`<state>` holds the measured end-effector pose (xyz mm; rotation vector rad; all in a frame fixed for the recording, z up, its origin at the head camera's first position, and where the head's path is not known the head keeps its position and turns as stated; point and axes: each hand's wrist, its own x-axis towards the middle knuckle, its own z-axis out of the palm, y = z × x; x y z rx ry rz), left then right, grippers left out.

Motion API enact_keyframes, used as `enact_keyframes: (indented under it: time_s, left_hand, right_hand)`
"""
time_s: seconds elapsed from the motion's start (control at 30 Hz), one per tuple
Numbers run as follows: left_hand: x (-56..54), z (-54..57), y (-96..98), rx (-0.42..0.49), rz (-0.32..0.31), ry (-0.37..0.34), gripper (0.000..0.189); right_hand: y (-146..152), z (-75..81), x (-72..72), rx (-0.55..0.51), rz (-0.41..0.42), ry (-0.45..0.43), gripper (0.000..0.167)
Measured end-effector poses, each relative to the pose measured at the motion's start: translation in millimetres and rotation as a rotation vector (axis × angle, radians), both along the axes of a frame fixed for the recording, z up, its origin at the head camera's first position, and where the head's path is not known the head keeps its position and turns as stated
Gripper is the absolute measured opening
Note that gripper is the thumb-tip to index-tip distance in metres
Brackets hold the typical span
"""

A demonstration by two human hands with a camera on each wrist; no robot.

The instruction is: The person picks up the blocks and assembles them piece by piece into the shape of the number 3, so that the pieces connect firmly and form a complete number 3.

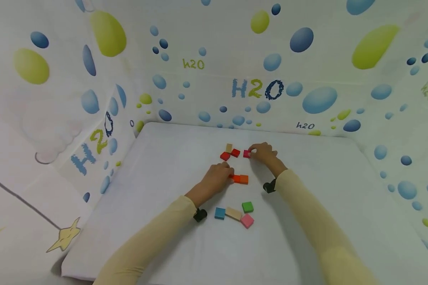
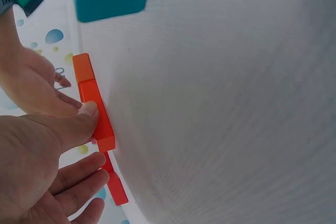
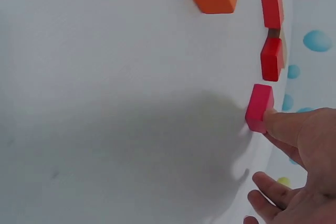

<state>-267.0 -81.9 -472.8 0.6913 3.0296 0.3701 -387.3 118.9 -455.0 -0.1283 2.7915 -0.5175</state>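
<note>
My left hand [image 1: 215,179] pinches a red-orange block [image 1: 237,179], which lies end to end with an orange block [image 1: 244,179] on the white table. In the left wrist view the thumb lies on the near side of that red-orange block [image 2: 101,116]; the index finger is hidden behind it. Farther back, my right hand [image 1: 265,153] pinches a crimson-pink block [image 3: 259,107] between thumb and fingers. To its left lie two red blocks, one [image 1: 235,152] nearer the right hand and another [image 1: 225,156] farther left, with a beige block [image 1: 229,148] behind them.
Closer to me lie a blue block [image 1: 219,213], a beige oblong block [image 1: 233,213], a green block [image 1: 247,207] and a pink block [image 1: 247,221]. Sheets with blue and green dots [image 1: 319,100] rise around the back and sides of the table [image 1: 157,166].
</note>
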Motion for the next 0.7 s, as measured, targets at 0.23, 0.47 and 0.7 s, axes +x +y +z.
enact_keyframes:
  time_s: [0.23, 0.47, 0.7]
  left_hand:
    - [2.4, 2.8, 1.5, 0.012, -0.001, -0.001, 0.027]
    - [3.1, 0.6, 2.5, 0.023, -0.003, -0.007, 0.026]
    - [1.2, -2.0, 1.1, 0.031, 0.004, 0.007, 0.025]
  right_hand:
    - [19.7, -6.7, 9.3, 0.013, 0.066, -0.03, 0.037]
    - [28.2, -14.0, 19.7, -0.033, 0.107, -0.08, 0.036]
    - [29.1, -14.8, 33.2, -0.087, 0.113, -0.072, 0.033]
